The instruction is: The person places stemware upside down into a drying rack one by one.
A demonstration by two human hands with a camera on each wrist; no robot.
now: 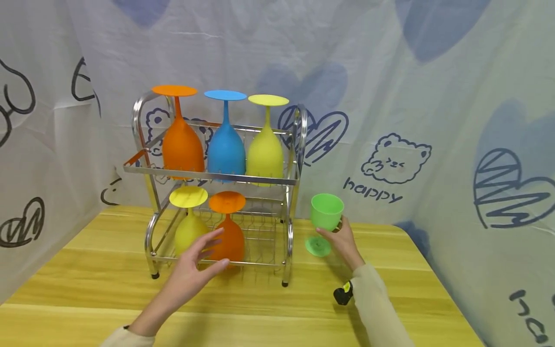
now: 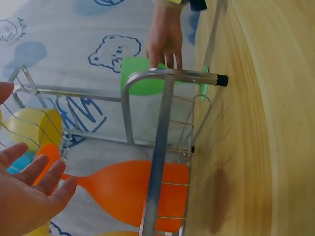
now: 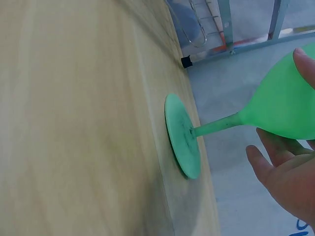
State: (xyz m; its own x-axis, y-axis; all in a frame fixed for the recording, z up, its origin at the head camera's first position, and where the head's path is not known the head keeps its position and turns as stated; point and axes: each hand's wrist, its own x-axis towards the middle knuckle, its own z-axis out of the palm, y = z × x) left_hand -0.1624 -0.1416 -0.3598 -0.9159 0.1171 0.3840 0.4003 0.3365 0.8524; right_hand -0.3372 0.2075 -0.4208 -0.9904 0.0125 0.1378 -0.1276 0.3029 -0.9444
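A green plastic goblet (image 1: 326, 210) stands upright to the right of the rack, its round foot right at the tabletop. My right hand (image 1: 344, 240) grips it low around the bowl, fingers on one side and thumb on the other, as the right wrist view shows. My left hand (image 1: 191, 270) is in front of the rack's lower shelf with fingers spread and nothing held. Nearest to it is an upside-down orange goblet (image 1: 234, 238), and a yellow goblet (image 1: 184, 231) sits beside that one, partly hidden by the hand.
The two-tier metal rack (image 1: 217, 174) stands on the wooden table (image 1: 243, 320). Its upper shelf bears upside-down orange (image 1: 182, 144), blue (image 1: 226, 149) and yellow (image 1: 265, 152) goblets. A printed cloth (image 1: 368, 96) hangs behind and at both sides.
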